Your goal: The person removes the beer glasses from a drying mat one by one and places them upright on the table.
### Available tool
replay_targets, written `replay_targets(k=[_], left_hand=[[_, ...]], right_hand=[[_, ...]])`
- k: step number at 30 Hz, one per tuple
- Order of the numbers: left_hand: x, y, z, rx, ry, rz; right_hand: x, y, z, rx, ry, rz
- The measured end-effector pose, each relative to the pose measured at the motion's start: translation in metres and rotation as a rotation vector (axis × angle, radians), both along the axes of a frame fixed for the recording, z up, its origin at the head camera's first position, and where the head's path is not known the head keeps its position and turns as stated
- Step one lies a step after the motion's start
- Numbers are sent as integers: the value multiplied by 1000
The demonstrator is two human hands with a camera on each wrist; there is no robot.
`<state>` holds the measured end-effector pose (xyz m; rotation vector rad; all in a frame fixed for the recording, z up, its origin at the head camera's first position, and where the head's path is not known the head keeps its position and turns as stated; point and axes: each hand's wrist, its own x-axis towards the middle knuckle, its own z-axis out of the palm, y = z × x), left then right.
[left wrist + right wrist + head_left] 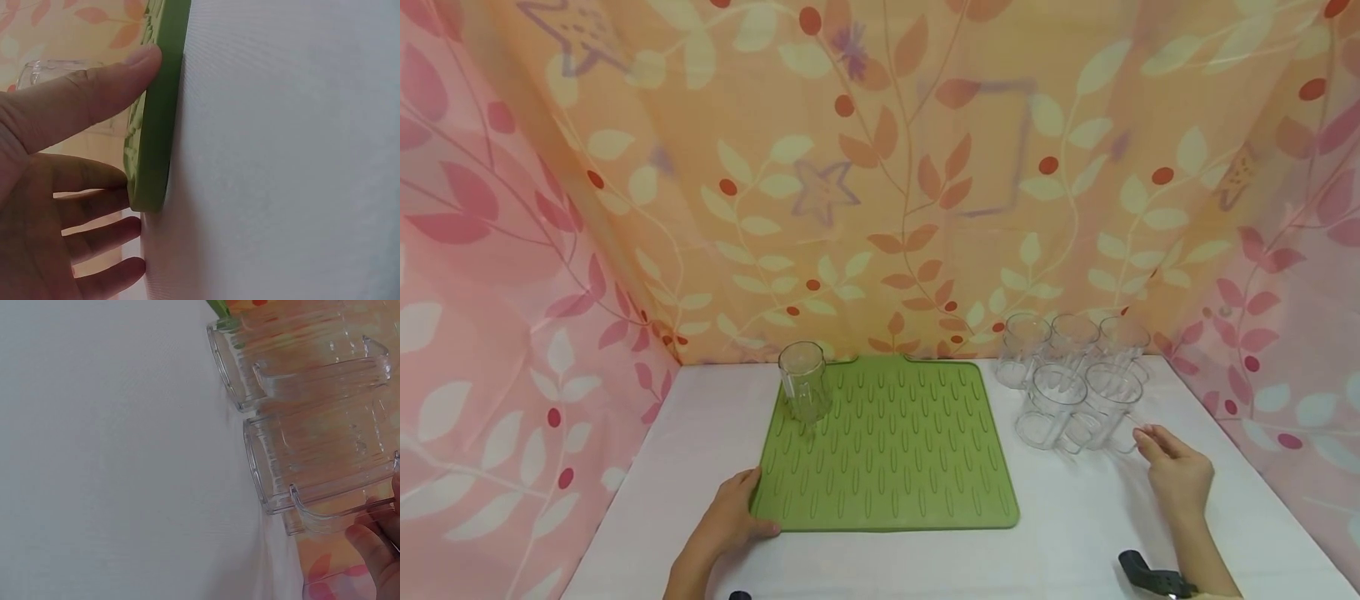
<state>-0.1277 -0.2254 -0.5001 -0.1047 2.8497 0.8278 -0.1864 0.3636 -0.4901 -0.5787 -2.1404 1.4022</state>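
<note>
A green ridged mat (887,446) lies flat on the white table. At its near left corner my left hand (730,512) rests, thumb along the front edge and fingertips against the left side, as the left wrist view shows with the thumb (112,90) laid straight. On the mat's far left stands one clear glass mug (803,383). My right hand (1178,471) pinches the handle of another clear mug (1108,408), the front right one of a group. In the right wrist view, fingers (372,547) of that hand meet the handle (331,522).
Beside the held mug stands another clear mug (1048,412), close against it. Several more mugs (1075,337) stand in a row behind them. Patterned orange cloth (902,208) hangs behind the table (925,562), with pink cloth on both sides.
</note>
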Motion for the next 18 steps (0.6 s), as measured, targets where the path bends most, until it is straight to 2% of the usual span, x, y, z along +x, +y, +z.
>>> replay_targets(k=[8, 12, 18], left_hand=[[-1, -2, -1, -7, -2, -4], [-2, -3, -2, -1, -9, 8], [-1, -1, -1, -6, 1, 9]], right_hand=[[-2, -3, -3, 5, 42, 15], [-2, -4, -3, 49, 59, 10], [5, -2, -1, 102, -21, -7]])
